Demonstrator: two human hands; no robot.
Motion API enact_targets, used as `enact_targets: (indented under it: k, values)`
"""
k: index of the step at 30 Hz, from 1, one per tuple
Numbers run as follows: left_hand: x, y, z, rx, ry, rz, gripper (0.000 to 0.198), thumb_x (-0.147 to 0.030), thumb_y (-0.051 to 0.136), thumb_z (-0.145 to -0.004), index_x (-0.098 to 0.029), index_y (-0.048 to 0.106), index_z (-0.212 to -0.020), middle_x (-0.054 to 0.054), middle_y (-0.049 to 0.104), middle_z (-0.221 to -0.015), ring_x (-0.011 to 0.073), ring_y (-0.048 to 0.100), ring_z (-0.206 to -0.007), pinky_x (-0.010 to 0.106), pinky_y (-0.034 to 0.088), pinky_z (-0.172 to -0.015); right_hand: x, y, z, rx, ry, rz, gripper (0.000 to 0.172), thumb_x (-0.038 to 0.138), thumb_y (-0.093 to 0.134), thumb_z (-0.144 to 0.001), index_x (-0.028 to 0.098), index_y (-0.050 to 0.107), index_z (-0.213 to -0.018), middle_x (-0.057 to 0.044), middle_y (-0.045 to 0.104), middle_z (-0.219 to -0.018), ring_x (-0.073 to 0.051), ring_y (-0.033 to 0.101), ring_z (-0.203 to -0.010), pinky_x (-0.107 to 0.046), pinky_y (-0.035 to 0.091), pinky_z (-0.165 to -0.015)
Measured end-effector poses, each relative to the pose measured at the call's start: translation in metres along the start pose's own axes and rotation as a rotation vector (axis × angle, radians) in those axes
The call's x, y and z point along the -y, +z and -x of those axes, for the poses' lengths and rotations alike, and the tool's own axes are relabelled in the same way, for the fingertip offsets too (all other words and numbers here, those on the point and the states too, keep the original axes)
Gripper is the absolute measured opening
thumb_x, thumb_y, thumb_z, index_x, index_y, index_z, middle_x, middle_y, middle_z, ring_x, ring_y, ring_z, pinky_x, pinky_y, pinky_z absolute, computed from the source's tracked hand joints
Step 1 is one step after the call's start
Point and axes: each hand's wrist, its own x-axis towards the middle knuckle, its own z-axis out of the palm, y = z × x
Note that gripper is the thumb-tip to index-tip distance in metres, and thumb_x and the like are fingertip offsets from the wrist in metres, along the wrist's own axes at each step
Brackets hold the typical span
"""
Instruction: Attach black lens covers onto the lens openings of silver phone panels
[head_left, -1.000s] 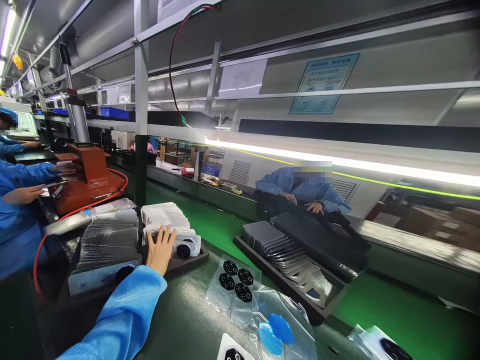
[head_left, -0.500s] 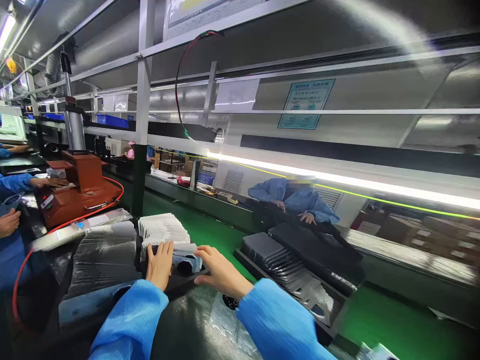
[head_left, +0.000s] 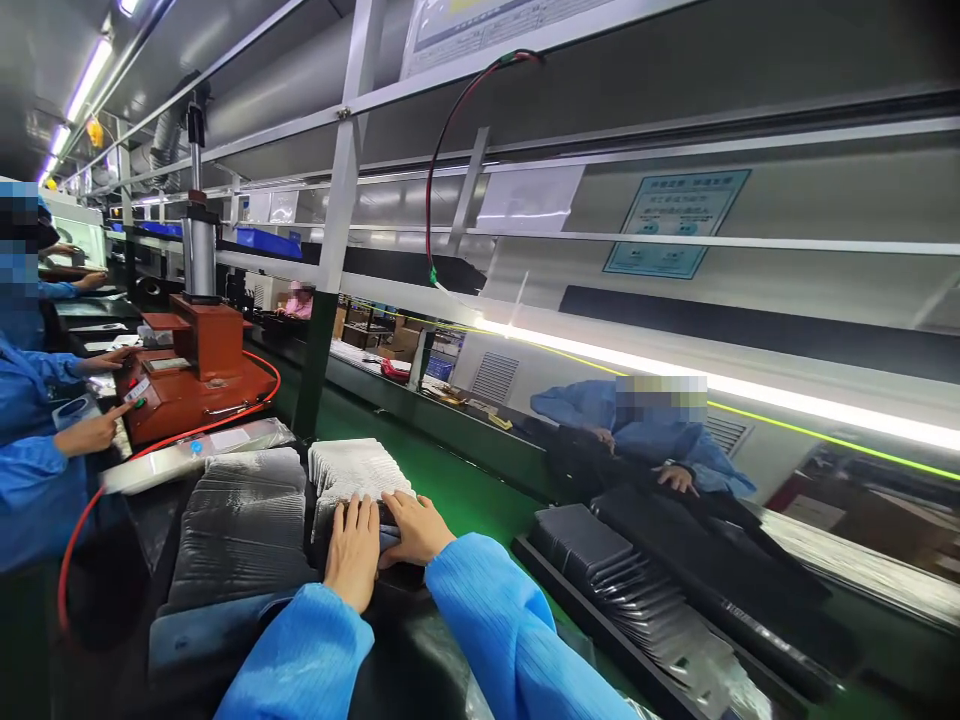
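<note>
My left hand (head_left: 354, 548) lies with outstretched fingers over the front end of a row of thin white-edged sheets (head_left: 358, 465). Close beside it, my right hand (head_left: 417, 528) has its fingers over the top of a blue-grey panel (head_left: 388, 537) at that end, thumb on the near side. Both hands cover most of this panel. To the left stands a second row of thin dark, wrapped-looking sheets (head_left: 238, 530). A similar blue panel (head_left: 202, 635) leans at its near end, partly hidden by my left sleeve.
A red-brown press (head_left: 206, 365) stands at the left, with a co-worker's hands (head_left: 94, 432) at its controls. A red hose (head_left: 67, 560) curves down beside the rows. Across the green belt (head_left: 450, 490), a tray (head_left: 544, 570) holds dark wrapped pieces. Another co-worker (head_left: 660, 430) is behind it.
My right hand has moved in closer to my left and come over the panel's top. The view has shifted, and a co-worker's hand now points at the press controls.
</note>
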Motion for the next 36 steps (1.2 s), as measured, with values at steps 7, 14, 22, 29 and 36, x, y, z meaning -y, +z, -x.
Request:
enact_targets:
  k: [7, 14, 22, 29, 36]
  values:
    - [-0.007, -0.018, 0.007, -0.007, -0.023, 0.005, 0.066, -0.003, 0.059, -0.075, -0.01, 0.043, -0.139, 0.019, 0.048, -0.143, 0.0341, 0.037, -0.139, 0.064, 0.016, -0.115, 0.01, 0.002, 0.014, -0.041, -0.034, 0.066, 0.088, 0.043, 0.083, -0.063, 0.012, 0.045, -0.135, -0.018, 0.053, -0.125, -0.031, 0.057, -0.111, -0.043, 0.044, -0.095]
    - [-0.006, -0.03, 0.008, -0.003, -0.072, -0.009, 0.052, 0.002, 0.048, -0.081, -0.014, 0.051, -0.13, 0.015, 0.058, -0.127, 0.0316, 0.051, -0.122, 0.065, 0.022, -0.111, 0.018, 0.004, -0.002, 0.017, -0.061, 0.124, 0.063, 0.038, 0.081, -0.067, 0.012, 0.055, -0.118, -0.015, 0.057, -0.119, -0.03, 0.057, -0.108, -0.046, 0.048, -0.089]
    - [0.011, -0.042, 0.003, 0.049, -0.217, 0.04, 0.04, 0.0, 0.051, -0.084, -0.012, 0.053, -0.122, 0.018, 0.051, -0.132, 0.034, 0.046, -0.123, 0.054, 0.042, -0.096, 0.022, 0.004, -0.015, 0.044, -0.102, 0.059, 0.034, 0.036, 0.06, -0.093, 0.016, 0.058, -0.12, -0.008, 0.061, -0.119, -0.023, 0.062, -0.104, -0.045, 0.052, -0.089]
    - [0.043, -0.047, -0.012, 0.057, -0.337, 0.325, 0.028, -0.028, 0.062, -0.091, -0.014, 0.056, -0.115, 0.008, 0.059, -0.114, 0.0216, 0.061, -0.098, 0.042, 0.052, -0.086, 0.001, -0.007, -0.018, -0.014, -0.1, -0.184, 0.028, 0.036, 0.061, -0.092, 0.015, 0.062, -0.11, -0.006, 0.065, -0.109, -0.02, 0.064, -0.096, -0.042, 0.052, -0.085]
    - [0.046, -0.05, -0.034, -0.215, -0.322, 0.895, 0.051, -0.026, 0.07, -0.078, -0.024, 0.039, -0.119, 0.006, 0.057, -0.115, 0.0191, 0.066, -0.086, 0.037, 0.053, -0.083, -0.03, -0.022, -0.002, -0.235, -0.105, -0.723, 0.037, 0.038, 0.08, -0.067, 0.02, 0.065, -0.094, 0.004, 0.065, -0.081, -0.018, 0.061, -0.081, -0.031, 0.048, -0.075]
